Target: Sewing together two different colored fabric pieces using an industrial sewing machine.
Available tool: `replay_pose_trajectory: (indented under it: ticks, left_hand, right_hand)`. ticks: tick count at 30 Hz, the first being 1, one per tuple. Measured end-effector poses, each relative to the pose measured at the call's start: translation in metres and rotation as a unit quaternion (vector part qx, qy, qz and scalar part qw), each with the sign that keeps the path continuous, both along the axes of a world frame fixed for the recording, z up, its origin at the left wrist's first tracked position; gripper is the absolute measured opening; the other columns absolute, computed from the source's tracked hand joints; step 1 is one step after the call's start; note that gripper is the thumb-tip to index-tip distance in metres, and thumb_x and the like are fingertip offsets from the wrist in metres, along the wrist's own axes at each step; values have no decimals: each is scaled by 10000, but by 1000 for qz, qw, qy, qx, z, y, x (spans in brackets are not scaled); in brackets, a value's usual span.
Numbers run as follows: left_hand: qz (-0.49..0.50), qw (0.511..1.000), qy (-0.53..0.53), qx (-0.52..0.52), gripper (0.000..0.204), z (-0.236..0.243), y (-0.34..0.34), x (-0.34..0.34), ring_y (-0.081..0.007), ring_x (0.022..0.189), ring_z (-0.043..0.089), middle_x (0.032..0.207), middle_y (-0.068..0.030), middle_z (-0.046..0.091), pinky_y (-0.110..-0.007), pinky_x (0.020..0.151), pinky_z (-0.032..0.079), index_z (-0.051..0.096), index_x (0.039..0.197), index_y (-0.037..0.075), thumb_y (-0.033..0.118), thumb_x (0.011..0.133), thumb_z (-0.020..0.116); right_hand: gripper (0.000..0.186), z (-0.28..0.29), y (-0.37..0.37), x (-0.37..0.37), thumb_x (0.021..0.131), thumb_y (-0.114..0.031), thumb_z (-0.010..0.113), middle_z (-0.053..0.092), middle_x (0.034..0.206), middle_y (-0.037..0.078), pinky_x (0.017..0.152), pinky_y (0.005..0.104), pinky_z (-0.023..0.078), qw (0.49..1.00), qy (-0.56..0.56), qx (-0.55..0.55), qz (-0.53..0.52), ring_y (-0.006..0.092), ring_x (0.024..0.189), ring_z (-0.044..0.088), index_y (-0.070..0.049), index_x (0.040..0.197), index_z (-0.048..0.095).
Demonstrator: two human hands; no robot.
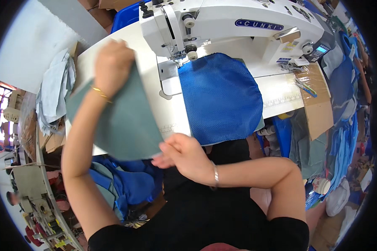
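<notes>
A grey-green fabric panel (123,113) hangs stretched over the left part of the sewing table, its lower edge reaching past the front edge. My left hand (112,67), slightly blurred, is closed on its upper corner. At the lower right corner of the panel, my right hand (186,154) pinches the cloth between thumb and fingers. Right of the panel lies a blue mesh fabric piece (222,98), with grey-green cloth peeking out beneath it. Its upper left corner is close to the needle area of the white sewing machine (213,25), apart from both hands.
Stacked light grey cloth pieces (56,90) sit at the table's left. Thread snips (305,88) lie on cardboard (319,108) at the right, below a small control panel (320,50). Blue and grey cloth (132,184) is heaped below the front edge.
</notes>
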State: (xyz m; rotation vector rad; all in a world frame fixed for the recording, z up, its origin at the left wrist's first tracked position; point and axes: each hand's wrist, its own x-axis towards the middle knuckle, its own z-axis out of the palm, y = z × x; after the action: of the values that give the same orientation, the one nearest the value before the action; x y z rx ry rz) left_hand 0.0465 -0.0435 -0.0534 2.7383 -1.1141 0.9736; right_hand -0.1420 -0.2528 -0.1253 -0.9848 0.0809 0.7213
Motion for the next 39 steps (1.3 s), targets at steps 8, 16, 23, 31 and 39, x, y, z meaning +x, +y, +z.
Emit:
replay_pose_trajectory:
  ticks: [8, 16, 23, 31, 39]
  left_hand:
    - [-40, 966, 135, -215, 64, -111, -66, 6, -265, 714, 598, 748, -96, 617, -359, 637, 484, 712, 832, 13, 16, 775, 741]
    - [-55, 967, 135, -207, 63, -121, -67, 13, -255, 712, 616, 749, -93, 643, -356, 636, 492, 711, 839, 23, 5, 782, 732]
    - [-69, 969, 117, -208, 66, -118, -70, 11, -240, 656, 608, 742, -87, 638, -328, 584, 481, 696, 830, 23, -15, 782, 722]
    - [-9, 961, 161, -223, 79, -115, -70, 5, -220, 668, 644, 783, -74, 682, -308, 602, 509, 706, 858, 32, -1, 792, 734]
    - [-94, 971, 164, -149, 239, -113, -66, -17, -250, 864, 633, 971, -86, 673, -344, 721, 529, 729, 1009, 9, 73, 785, 782]
  right_hand:
    - [183, 3, -57, -1, 1047, -127, 476, 676, 1008, 241, 786, 367, 620, 992, 102, -55, 46, 305, 916, 731, 50, 1021, 515]
    - [188, 3, -65, 9, 1044, -124, 480, 674, 1016, 244, 802, 372, 620, 985, 147, -75, 42, 308, 926, 728, 60, 1029, 516]
    - [196, 5, -68, 14, 1041, -120, 483, 672, 1021, 244, 820, 369, 617, 982, 170, -60, 59, 311, 938, 726, 73, 1031, 516]
    - [226, -1, -68, 15, 1041, -149, 506, 666, 1067, 272, 843, 369, 610, 976, 198, -51, 74, 324, 981, 716, 71, 1090, 525]
    - [295, 22, -73, 34, 1057, -206, 479, 680, 1036, 263, 821, 363, 612, 961, 209, -48, 172, 314, 952, 725, 82, 1068, 542]
